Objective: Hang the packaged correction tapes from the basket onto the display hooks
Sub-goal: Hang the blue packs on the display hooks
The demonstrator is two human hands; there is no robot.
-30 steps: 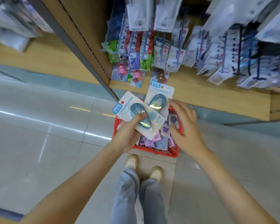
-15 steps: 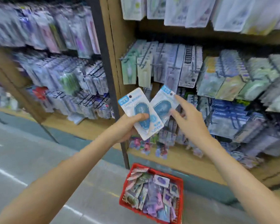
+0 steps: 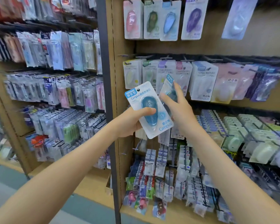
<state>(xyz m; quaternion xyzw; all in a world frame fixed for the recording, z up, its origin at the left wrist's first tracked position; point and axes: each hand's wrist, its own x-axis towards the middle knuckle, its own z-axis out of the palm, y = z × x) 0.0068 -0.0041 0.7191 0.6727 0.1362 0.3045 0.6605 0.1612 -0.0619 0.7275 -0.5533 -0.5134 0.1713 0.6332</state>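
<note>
My left hand (image 3: pixel 132 122) grips a packaged blue correction tape (image 3: pixel 148 109) on a white card, thumb across its blister. My right hand (image 3: pixel 179 105) holds a second blue correction tape pack (image 3: pixel 168 84), raised and tilted toward the middle row of hooks. Both packs sit in front of the wooden display panel. The row of hanging correction tapes (image 3: pixel 166 73) lies just behind the right hand's pack. The basket is out of view.
A dark upright post (image 3: pixel 107 94) divides two display bays. The left bay (image 3: pixel 55 78) is packed with hanging stationery. More correction tapes hang above (image 3: pixel 152 20) and on long hooks lower right (image 3: pixel 233 135). A wooden base ledge (image 3: pixel 94 183) runs along the floor.
Both hands have risen with their packs from the basket to the display. The view has tilted up, so the red basket has dropped out of sight. The right pack now nears the middle hooks.
</note>
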